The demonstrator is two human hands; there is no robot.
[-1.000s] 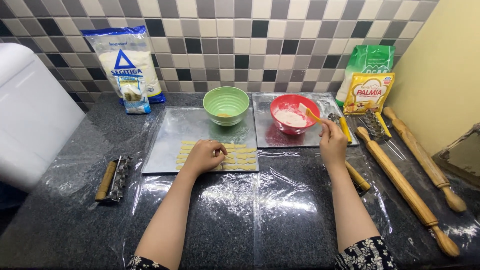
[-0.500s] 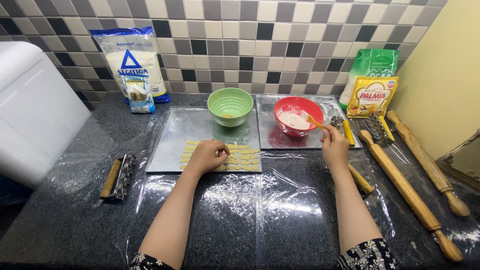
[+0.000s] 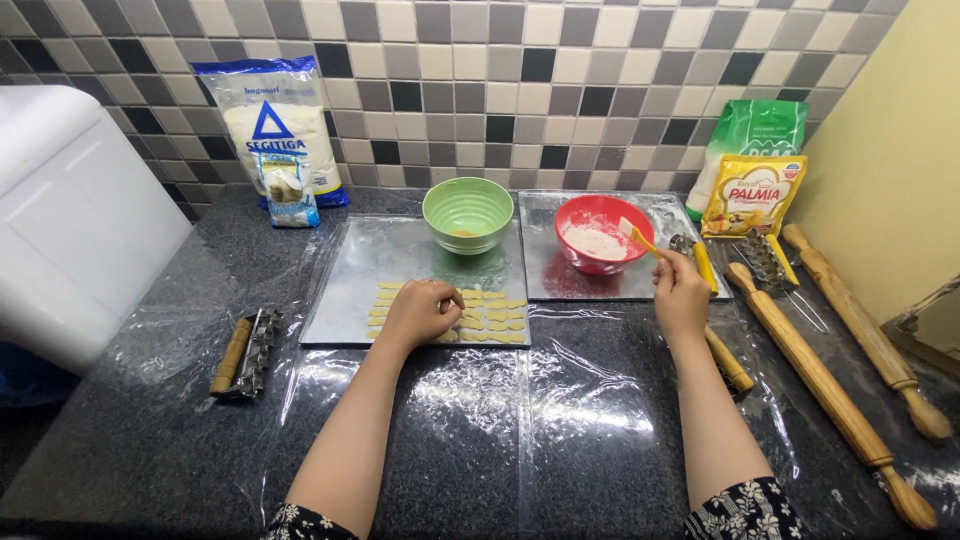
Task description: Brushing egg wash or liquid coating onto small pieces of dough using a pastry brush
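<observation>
On a plastic-covered dark counter (image 3: 480,440), the left hand (image 3: 418,312) rested with fingers curled over small yellow dough pieces (image 3: 487,318) on a metal tray (image 3: 400,262); whether it pinched one could not be told. The right hand (image 3: 680,292) pinched a yellow-handled brush (image 3: 640,238), its tip over the red bowl (image 3: 602,234) of white powder. Beyond stood a green bowl (image 3: 468,212).

Green bowl (image 3: 468,213) far left, red bowl (image 3: 603,234) right of it. Pale yellow dough pieces (image 3: 485,316) on a silver tray (image 3: 350,300). Grey-and-white checkered wall tiles (image 3: 500,90); speckled black counter (image 3: 150,440).
</observation>
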